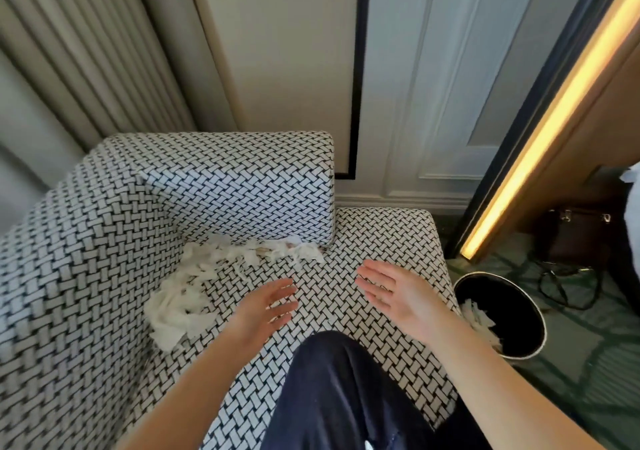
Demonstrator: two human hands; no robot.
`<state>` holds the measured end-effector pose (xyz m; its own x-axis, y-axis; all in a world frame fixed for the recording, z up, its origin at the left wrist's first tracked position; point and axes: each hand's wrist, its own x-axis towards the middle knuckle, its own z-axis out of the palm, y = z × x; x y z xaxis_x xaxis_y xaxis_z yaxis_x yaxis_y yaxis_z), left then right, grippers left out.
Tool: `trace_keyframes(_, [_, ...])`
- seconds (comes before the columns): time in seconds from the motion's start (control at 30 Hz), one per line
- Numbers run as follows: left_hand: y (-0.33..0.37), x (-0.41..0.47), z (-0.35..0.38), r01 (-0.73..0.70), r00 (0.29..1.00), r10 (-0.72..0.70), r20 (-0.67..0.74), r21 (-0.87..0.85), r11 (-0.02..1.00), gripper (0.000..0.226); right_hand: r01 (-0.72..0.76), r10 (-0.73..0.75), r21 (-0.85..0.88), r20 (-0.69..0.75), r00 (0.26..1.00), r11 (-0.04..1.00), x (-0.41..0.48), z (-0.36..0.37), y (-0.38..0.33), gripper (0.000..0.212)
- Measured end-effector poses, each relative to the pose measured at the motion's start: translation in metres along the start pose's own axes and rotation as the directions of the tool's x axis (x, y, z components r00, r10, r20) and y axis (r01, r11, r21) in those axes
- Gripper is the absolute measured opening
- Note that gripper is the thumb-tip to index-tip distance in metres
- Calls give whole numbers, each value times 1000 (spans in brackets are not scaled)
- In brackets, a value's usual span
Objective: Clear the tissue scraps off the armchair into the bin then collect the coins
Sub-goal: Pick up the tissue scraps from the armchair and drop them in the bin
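Up close, a knee (332, 373) in dark cloth rests on the seat (367, 242) of the armchair (86, 276). Just past it both hands hover over the seat. The left hand (266, 311) and right hand (394, 297) are spread flat with straight fingers, palms turned toward each other, and neither has hold of anything.

The scraps (180, 304) lie to the left of the left hand, heaped where the seat meets the armrest. A thinner trail runs along the foot of the backrest (242, 186). They are torn tissue, so I judge them almost weightless, soft and limp. They would likely flutter or tear further if snatched, and may cling to the woven cover. A pinch would lift only a few, so the better hold is probably a two-handed scoop. The palms would close in from both sides of the heap, press it loosely into a wad, and carry it cupped so nothing drifts off.

The bin (512, 307) stands on the floor just beside the seat's right edge, with some tissue already inside it.

No coins show plainly. A small tan fleck in the far trail may be one, but I cannot tell. Any coins would be hard, thin and flat, and easily swept up in a handful of tissue, so each handful is worth feeling through.

Farther off are a dark bag (575, 238) and the panelled wall (415, 69).
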<state>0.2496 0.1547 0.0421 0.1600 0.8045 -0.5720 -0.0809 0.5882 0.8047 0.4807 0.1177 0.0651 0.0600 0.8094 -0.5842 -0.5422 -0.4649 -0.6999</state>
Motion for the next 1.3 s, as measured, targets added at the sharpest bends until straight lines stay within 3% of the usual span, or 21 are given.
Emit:
trace_keyframes(0.13, [-6, -5, -61, 4, 984, -5, -175, -8, 1000, 28, -1, 21, -160, 118, 993, 987, 13, 59, 28, 23])
trace_keyframes(0.33, [-29, 0, -130, 92, 914, -25, -405, 148, 985, 24, 34, 96, -450, 264, 960, 892, 35, 123, 81, 23])
trace_keyframes(0.5, [-47, 10, -159, 240, 843, 20, -537, 410, 880, 36, 299, 58, -783, 391, 919, 545, 47, 142, 123, 33])
trace_keyframes(0.6, [-47, 7, -157, 272, 839, -3, -544, 415, 868, 46, 411, 73, -821, 474, 877, 395, 51, 136, 139, 36])
trace_keyframes(0.7, [-54, 6, -157, 226, 856, 15, -517, 400, 888, 46, 540, 86, -822, 560, 824, 181, 54, 127, 149, 41])
trace_keyframes(0.8, [-56, 10, -157, 180, 864, 27, -502, 359, 916, 44, 597, 100, -800, 600, 793, 68, 57, 124, 154, 42])
trace_keyframes(0.93, [-61, 17, -156, 120, 851, 25, -525, 240, 963, 54, 604, 125, -797, 602, 789, 23, 59, 121, 159, 44])
trace_keyframes(1.1, [-68, 8, -144, 95, 839, -3, -544, 142, 985, 47, 582, 102, -812, 584, 805, 52, 60, 121, 162, 45])
trace_keyframes(1.3, [-88, -10, -124, 37, 889, 43, -456, 166, 985, 40, 589, 98, -807, 590, 802, 38, 53, 122, 161, 50])
